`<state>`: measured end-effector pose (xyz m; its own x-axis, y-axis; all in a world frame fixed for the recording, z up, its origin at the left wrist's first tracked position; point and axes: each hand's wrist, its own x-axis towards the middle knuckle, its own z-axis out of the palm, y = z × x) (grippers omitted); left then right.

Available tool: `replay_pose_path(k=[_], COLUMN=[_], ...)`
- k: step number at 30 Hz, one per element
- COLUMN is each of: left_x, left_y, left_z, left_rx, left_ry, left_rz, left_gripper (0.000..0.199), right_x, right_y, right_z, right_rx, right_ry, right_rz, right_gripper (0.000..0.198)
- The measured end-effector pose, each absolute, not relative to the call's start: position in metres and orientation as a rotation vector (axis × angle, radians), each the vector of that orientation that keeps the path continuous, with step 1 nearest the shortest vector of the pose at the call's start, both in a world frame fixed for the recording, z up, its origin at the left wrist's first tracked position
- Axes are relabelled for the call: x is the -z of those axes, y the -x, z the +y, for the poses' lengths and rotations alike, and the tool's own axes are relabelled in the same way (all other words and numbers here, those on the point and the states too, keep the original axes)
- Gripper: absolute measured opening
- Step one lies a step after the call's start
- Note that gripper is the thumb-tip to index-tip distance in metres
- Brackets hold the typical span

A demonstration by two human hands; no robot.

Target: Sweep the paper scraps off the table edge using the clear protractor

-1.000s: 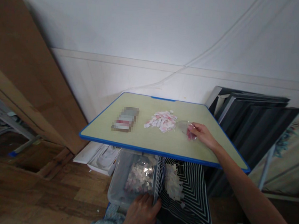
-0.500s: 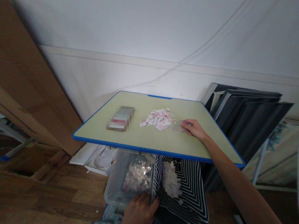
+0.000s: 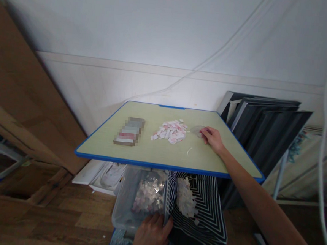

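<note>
My right hand (image 3: pixel 212 138) is closed on a thin, clear piece of plastic (image 3: pixel 197 131), held low over the right part of a pale yellow table (image 3: pixel 138 152). Its exact kind is hard to make out. Just left of it lies a loose heap of small white and pink pieces (image 3: pixel 172 132). A few thin white slivers (image 3: pixel 189 151) lie in front of the plastic. Below the table edge, my left hand (image 3: pixel 154 230) curls its fingers over the near right rim of a clear plastic bin (image 3: pixel 120 210). Inside the bin is a shiny clear bag of small pieces (image 3: pixel 150 193).
A blurred-out flat object (image 3: pixel 130 131) lies on the table's left. Beside the bin, a black-and-white striped cloth (image 3: pixel 212 214) bears more small pale pieces (image 3: pixel 186 201). Dark panels (image 3: pixel 265 135) lean on the wall at right. A white cable (image 3: pixel 324 151) hangs farther right.
My right hand has turned and drawn the clear plastic slightly away from the heap. White slivers now show on the table in front of it. My left hand stays on the bin.
</note>
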<state>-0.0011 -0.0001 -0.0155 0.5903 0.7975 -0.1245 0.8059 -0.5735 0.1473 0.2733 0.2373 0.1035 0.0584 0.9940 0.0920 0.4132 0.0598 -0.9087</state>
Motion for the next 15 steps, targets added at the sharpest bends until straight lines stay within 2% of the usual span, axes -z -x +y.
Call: replay_pose_path(k=[4, 15], left_x=[0.017, 0.018], left_y=[0.002, 0.003], left_z=[0.000, -0.001], left_rx=[0.033, 0.033], left_ry=[-2.644, -2.646], left_rz=[1.326, 1.342], left_gripper=[0.044, 0.045], right_x=[-0.104, -0.105], right_y=[-0.271, -0.281], right_z=[0.249, 0.260], right_rx=[-0.823, -0.975], right_ry=[1.506, 1.499], right_rz=[-1.452, -1.418], right_gripper=[0.033, 0.033])
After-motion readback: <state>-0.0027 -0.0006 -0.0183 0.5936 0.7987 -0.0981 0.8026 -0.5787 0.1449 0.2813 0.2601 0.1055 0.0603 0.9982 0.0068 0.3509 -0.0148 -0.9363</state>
